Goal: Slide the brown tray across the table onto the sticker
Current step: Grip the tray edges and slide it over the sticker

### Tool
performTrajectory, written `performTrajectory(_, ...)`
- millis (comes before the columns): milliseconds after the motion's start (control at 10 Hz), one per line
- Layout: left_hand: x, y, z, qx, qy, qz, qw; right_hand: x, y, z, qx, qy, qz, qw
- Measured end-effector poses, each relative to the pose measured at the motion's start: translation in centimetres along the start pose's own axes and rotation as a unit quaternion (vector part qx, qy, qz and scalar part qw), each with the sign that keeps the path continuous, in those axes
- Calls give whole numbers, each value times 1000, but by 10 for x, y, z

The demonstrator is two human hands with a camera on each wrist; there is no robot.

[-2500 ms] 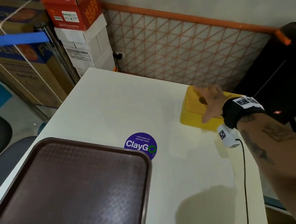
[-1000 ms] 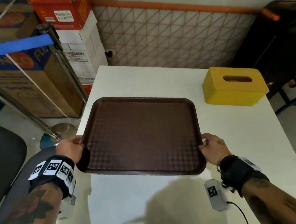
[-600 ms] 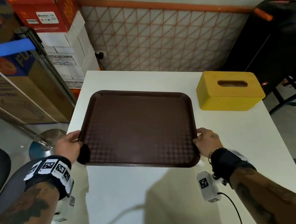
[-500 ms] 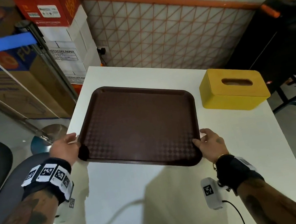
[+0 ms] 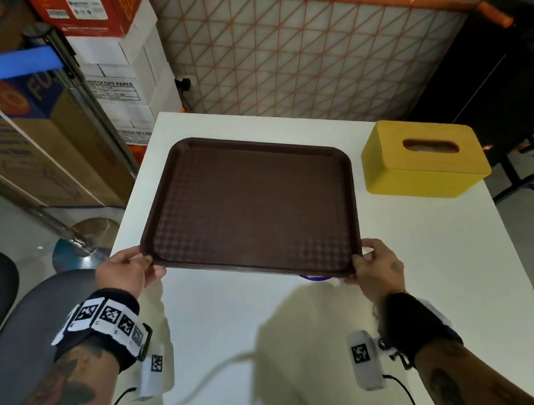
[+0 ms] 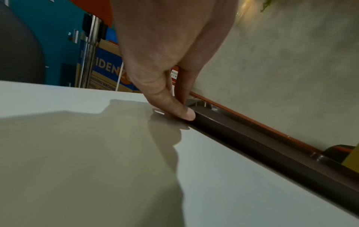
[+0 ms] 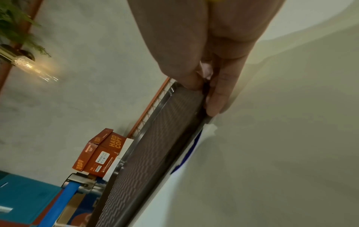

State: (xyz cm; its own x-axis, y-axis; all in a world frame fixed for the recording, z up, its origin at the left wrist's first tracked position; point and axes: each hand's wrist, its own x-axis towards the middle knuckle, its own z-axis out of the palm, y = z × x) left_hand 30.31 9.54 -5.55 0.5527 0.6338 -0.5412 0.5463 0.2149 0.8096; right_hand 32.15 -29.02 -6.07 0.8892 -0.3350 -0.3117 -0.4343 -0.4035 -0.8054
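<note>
Standing next to the table here. Starting at the left: the person's left hand (image 5: pixel 128 271) is pinching the near-left corner of the brown tray (image 5: pixel 252 204), thumb on the rim and fingers curled under it. In the left wrist view a fingertip (image 6: pixel 187 114) sits right against the tray's outer wall, down at the tabletop.

The tray itself lies flat on the white table (image 5: pixel 441 263), roughly mid-table, its long side running left to right, so both hands are at its near edge and it stretches away from them toward the wire fence.

Moving right, a sliver of the purple sticker (image 5: pixel 316 277) pokes out from under the near edge, close to the near-right corner. The right wrist view shows the same blue-purple strip under the rim. So the tray already covers most of the sticker, I'd say, though how much is really under there is hard to tell.

The right hand (image 5: pixel 377 267) is clamped on the near-right corner, and it's clearly the hand nearer the sticker. To bury the sticker fully, the tray probably wants to come a touch back toward the person.

Far right, the yellow tissue box (image 5: pixel 425 157) sits just beside the tray's right edge, not touching.
</note>
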Motion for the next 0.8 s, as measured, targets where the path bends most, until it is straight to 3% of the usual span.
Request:
performTrajectory(300, 7, 22, 17, 21, -23, -13, 999, 21, -20, 0, -64, -16, 26, 997)
performTrajectory(600, -17, 14, 3, -23, -52, -20, 998, 2, -9, -14, 94, -15, 80, 992)
performTrajectory(800, -54, -29, -11, 146, -117, 30, 982, -49, 15, -34, 103, -28, 84, 991)
